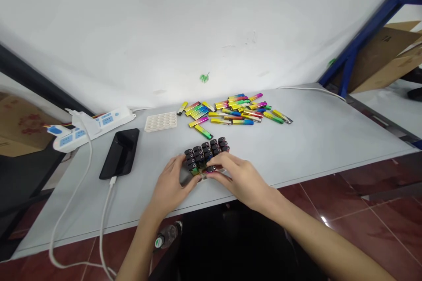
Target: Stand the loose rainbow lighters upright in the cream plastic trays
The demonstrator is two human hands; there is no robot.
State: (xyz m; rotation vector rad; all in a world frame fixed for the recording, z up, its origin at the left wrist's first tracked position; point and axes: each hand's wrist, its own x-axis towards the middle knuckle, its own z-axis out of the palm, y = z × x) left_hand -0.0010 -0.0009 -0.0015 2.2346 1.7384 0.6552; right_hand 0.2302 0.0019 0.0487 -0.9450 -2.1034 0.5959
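A block of upright lighters [207, 149] with black tops stands near the table's front edge, packed in rows. The holder under them is mostly hidden; a pale bit shows at the front. My left hand [169, 186] grips the block's left side, with fingers behind and thumb at the front corner. At the front right, my right hand [242, 180] pinches one black-topped lighter [211, 168] between thumb and fingers, beside the other lighters. Behind the block lies a loose pile of shiny lighters [237, 107] in yellow, green, blue, red and pink.
A white tray with honeycomb holes [161, 122] lies left of the pile. Farther left are a black phone [120, 153] on a white cable [107, 210] and a white power strip [95, 127]. A white wall backs the grey table [306, 140]. A bottle [168, 235] lies below.
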